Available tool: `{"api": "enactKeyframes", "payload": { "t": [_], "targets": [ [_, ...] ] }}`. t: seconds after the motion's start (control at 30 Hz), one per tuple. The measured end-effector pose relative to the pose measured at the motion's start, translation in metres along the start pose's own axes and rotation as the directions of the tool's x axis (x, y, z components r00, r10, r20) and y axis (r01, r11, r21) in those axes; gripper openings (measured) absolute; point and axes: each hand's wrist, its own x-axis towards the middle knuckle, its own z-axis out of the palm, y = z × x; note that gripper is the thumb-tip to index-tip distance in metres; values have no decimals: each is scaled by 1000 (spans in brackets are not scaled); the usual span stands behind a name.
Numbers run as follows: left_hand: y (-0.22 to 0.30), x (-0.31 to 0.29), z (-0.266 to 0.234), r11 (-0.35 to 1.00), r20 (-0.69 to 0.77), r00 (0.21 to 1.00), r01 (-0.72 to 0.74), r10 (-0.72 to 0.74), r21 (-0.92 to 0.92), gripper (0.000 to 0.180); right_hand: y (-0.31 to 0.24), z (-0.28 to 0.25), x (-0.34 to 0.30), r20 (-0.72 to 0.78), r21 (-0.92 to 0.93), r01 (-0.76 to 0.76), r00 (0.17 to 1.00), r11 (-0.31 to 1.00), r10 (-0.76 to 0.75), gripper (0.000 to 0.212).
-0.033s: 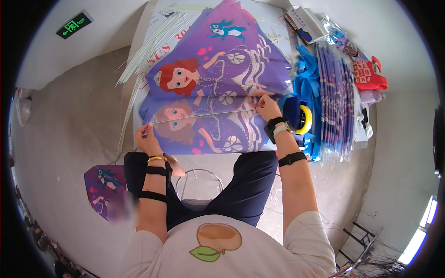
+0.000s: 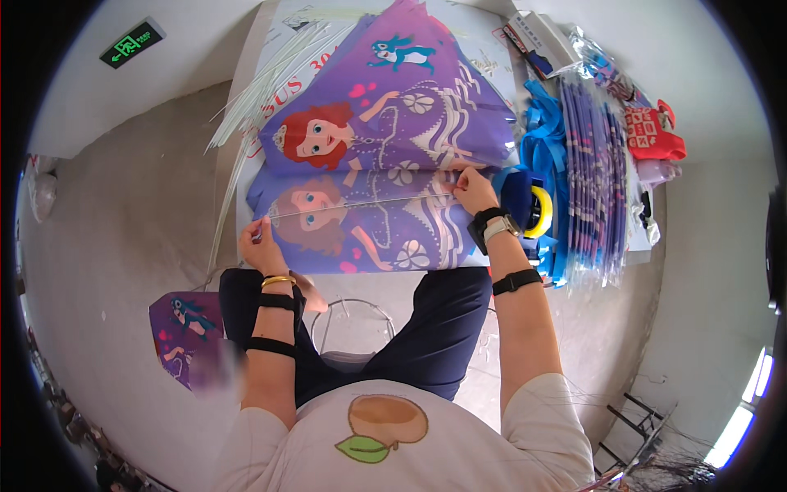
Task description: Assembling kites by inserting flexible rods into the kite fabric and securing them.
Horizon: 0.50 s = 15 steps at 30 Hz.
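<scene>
Purple printed sheets (image 2: 328,176) with a cartoon princess and a blue animal lie spread in a stack on the table. A thin pale rod (image 2: 361,202) runs across the lower part of the top sheet. My left hand (image 2: 261,248) pinches the rod's left end at the sheet's left edge, fingers closed. At the right edge, my right hand (image 2: 475,193) is closed on the rod's other end, its fingertips bent down against the sheet. A yellow tape roll (image 2: 538,211) in a dark blue dispenser stands just right of my right hand.
Long pale rods (image 2: 261,90) lie along the table's left side. Blue strips (image 2: 545,148) and a row of wrapped purple bundles (image 2: 592,180) fill the right side, with a red bag (image 2: 656,135) and a white box (image 2: 541,41) beyond. Another purple sheet (image 2: 184,328) hangs low at left.
</scene>
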Motion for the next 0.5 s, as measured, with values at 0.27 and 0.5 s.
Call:
{"api": "enactKeyframes", "payload": {
  "t": [0.27,0.5],
  "targets": [
    [-7,2,3,1000,0,1000,10,-10,22,17,-3,3,-3,-54,-47,17,998,999,-20,19],
    [6,-2,2,997,-32,999,34,-31,71,18,-15,0,-10,-63,-67,2,998,998,-6,17]
  ]
}}
